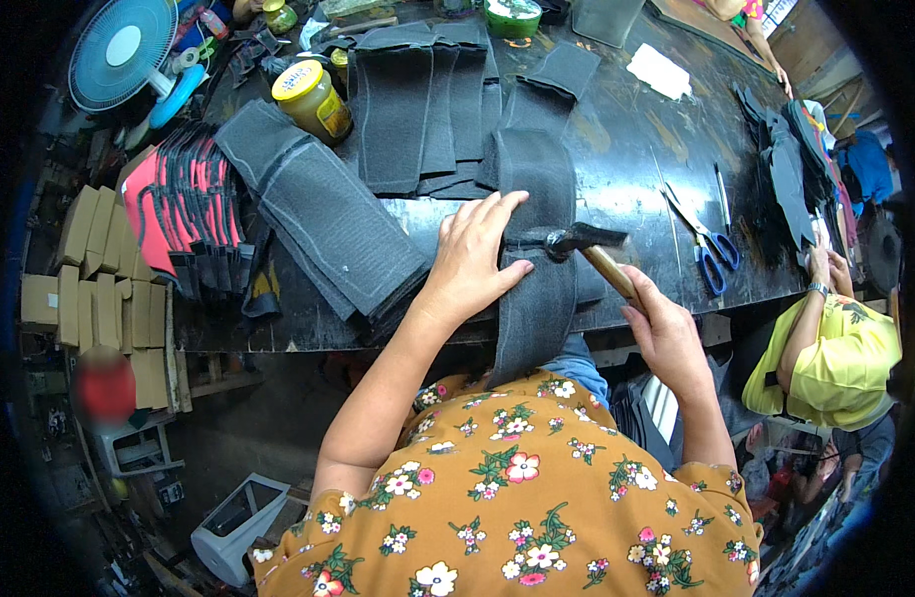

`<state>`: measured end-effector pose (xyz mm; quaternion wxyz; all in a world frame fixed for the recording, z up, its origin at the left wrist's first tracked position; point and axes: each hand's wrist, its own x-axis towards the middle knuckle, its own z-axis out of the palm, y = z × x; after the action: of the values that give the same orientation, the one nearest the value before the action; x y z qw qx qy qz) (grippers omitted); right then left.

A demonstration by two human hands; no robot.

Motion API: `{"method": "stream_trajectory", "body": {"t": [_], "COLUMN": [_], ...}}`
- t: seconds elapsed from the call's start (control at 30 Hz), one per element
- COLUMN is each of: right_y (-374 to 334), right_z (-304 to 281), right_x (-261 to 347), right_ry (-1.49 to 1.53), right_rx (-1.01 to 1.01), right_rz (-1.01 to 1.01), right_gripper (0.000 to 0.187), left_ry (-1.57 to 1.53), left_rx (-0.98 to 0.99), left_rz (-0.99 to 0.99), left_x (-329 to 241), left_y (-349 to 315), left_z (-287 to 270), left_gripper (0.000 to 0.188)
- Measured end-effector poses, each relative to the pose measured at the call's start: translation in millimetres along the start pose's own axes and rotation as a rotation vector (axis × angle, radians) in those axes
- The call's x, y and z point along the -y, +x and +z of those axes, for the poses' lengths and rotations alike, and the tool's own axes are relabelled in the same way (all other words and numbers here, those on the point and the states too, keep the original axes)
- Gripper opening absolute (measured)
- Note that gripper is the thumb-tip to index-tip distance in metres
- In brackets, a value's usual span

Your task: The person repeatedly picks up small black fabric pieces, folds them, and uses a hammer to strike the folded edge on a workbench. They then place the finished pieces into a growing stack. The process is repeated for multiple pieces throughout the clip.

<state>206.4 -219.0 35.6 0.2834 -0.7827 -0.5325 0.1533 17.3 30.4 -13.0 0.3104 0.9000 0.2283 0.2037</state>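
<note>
My right hand [666, 326] is closed around the wooden handle of a hammer [609, 275]. The hammer's dark metal head is over a long dark grey fabric strip [537, 316], which runs across the black table and hangs over its near edge. I cannot tell whether the head touches the cloth. My left hand [477, 249] lies on the strip's left side, thumb out and fingers stretched, holding nothing. To its left rests a thick pile of grey fabric pieces [328, 224] with pale lines along their edges. More grey panels [417, 109] are stacked beyond.
Blue-handled scissors [703, 237] lie to the right on the table [636, 149]. A yellow-lidded jar [316, 99], pink-and-black pieces [179, 209] and a blue fan [124, 50] are at left. A co-worker in a yellow top [835, 348] sits at right beside dark cut pieces [781, 169].
</note>
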Motion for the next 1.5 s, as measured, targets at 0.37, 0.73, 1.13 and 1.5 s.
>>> {"method": "stream_trajectory", "body": {"t": [0.37, 0.73, 1.13, 1.5], "right_y": [25.2, 36.0, 29.7, 42.5], "right_z": [21.9, 19.8, -8.3, 10.6], "right_x": [36.3, 43.6, -32.1, -97.6], "right_ry": [0.064, -0.058, 0.109, -0.415], "right_rx": [-0.070, 0.094, -0.267, -0.447], "right_rz": [-0.183, -0.073, 0.010, 0.008], "right_gripper": [0.064, 0.066, 0.052, 0.059], "left_ry": [0.036, -0.013, -0.117, 0.428], "left_rx": [-0.066, -0.078, -0.658, -0.769], "left_rz": [-0.039, -0.079, 0.233, -0.311], "left_x": [10.0, 4.7, -14.8, 136.7], "left_y": [0.2, 0.2, -5.3, -4.1], "left_z": [6.2, 2.9, -67.1, -199.8], "left_gripper": [0.103, 0.105, 0.071, 0.060]}}
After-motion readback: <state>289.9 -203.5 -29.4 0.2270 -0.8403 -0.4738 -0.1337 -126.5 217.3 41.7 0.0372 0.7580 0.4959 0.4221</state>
